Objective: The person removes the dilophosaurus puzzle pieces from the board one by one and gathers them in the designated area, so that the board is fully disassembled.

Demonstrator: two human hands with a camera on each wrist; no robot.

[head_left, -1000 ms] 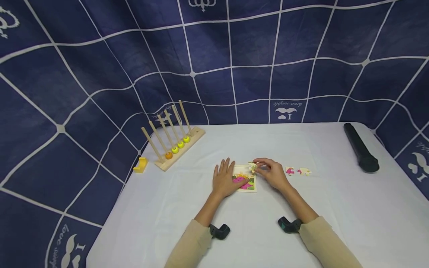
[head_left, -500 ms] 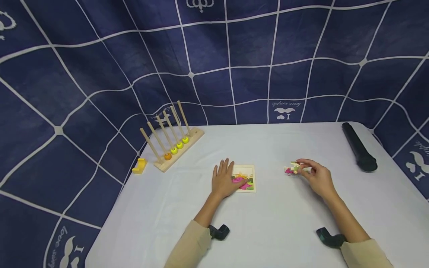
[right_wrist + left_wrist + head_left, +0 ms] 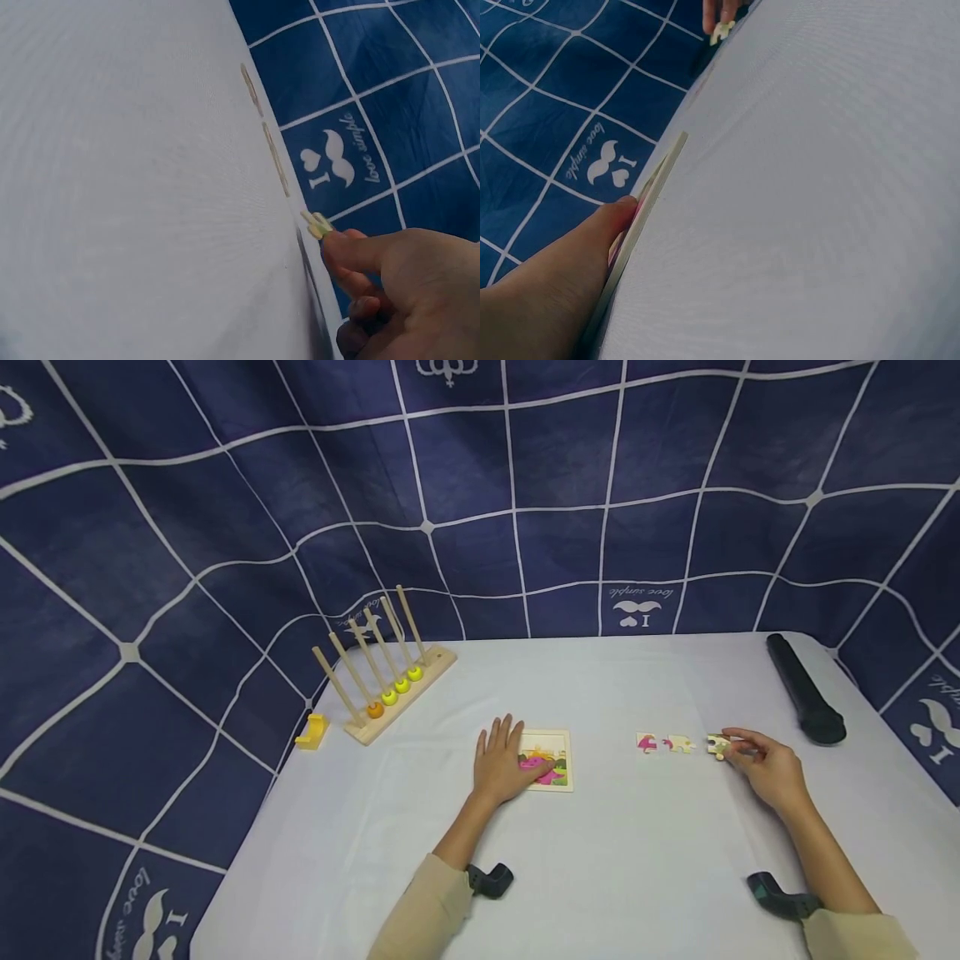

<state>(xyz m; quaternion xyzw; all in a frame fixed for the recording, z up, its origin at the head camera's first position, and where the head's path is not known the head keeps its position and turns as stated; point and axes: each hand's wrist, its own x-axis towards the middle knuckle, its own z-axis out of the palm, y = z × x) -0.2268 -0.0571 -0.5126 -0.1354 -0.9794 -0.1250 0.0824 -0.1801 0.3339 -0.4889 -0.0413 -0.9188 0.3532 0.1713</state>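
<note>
My left hand (image 3: 500, 766) lies with spread, straight fingers on the left side of a small wooden jigsaw puzzle board (image 3: 567, 762), its thumb resting across the picture. Pink, green and orange pieces fill the board's near part; the far part shows bare pale wood. Off to the right, my right hand (image 3: 771, 770) pinches a jigsaw puzzle piece (image 3: 716, 746) with yellow and green on it between thumb and fingers. In the right wrist view that piece (image 3: 318, 225) is held tilted at the fingertips. Two loose puzzle pieces, one pink (image 3: 646, 742) and one pale (image 3: 678, 743), lie left of it.
A wooden peg rack (image 3: 401, 693) with one orange and several yellow beads stands at the back left. Beside it is a yellow block (image 3: 312, 732). A black microphone-shaped object (image 3: 806, 691) lies at the far right of the white-covered table (image 3: 600, 860).
My right hand has carried the puzzle piece from above the board rightward, past the two loose pieces. The left hand has stayed on the board.
</note>
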